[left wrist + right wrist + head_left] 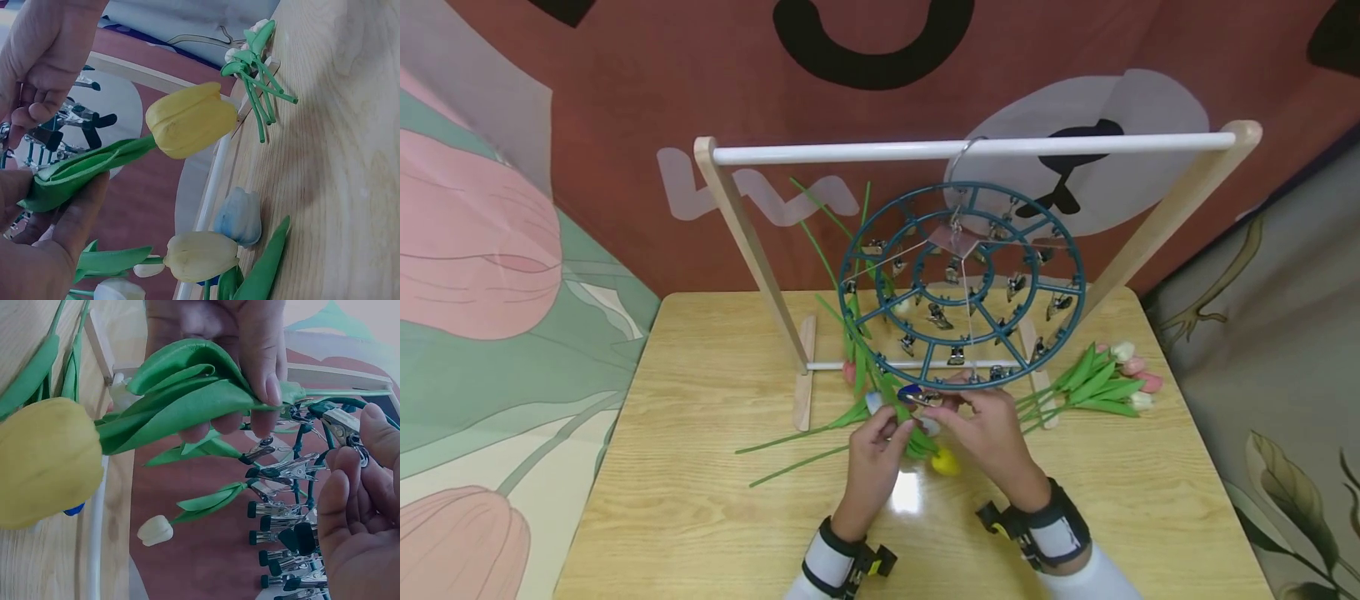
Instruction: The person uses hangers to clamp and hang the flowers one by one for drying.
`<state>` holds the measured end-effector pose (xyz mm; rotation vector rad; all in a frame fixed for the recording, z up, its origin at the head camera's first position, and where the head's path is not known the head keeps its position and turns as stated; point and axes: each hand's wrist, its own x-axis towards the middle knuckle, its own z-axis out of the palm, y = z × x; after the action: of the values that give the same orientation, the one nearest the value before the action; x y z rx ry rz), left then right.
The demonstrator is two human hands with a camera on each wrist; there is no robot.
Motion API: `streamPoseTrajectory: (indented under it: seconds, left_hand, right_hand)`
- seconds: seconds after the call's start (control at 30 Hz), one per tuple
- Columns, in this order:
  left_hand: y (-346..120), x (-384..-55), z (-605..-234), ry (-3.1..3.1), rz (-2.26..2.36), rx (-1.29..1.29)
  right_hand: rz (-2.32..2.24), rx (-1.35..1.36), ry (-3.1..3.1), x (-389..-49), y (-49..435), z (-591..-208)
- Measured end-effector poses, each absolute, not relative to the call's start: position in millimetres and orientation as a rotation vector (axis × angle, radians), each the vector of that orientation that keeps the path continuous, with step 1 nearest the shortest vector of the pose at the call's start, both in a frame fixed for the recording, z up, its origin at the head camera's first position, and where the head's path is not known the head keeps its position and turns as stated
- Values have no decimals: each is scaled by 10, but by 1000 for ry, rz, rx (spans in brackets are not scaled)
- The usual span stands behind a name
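Observation:
A yellow tulip (190, 119) with green leaves hangs head down, and my left hand (874, 454) grips it by the leaves and stem. In the right wrist view its stem end reaches a metal clip (342, 428) with dark tips. My right hand (992, 429) pinches that clip between thumb and fingers at the near rim of the round teal hanger (925, 367). Many similar clips dangle from the hanger's rings. A white tulip (155, 530) hangs upside down from another clip.
The hanger hooks over the white bar (850, 153) of a wooden stand (756, 250). Pink and white tulips (1105, 379) lie on the table at the right. Long green stems (790, 442) stretch to the left. A bluish-white tulip (239, 215) shows below the hanger.

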<state>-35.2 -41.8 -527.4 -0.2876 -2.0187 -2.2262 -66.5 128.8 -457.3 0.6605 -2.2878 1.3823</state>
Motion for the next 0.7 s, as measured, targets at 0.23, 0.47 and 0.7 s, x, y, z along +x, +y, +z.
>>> streamPoseTrajectory:
  seconds: [0.23, 0.47, 0.7]
  left_hand:
    - [-403, -353, -5276, -2050, -2241, -286]
    - [-397, -362, -5286, -2058, -2221, -285]
    - [-383, -363, -5281, -2094, -2127, -311]
  right_hand:
    - [1373, 683, -2292, -658, 1276, -4551]
    - [1352, 696, -2292, -673, 1276, -4551]
    - [1326, 704, -2295, -682, 1281, -4560]
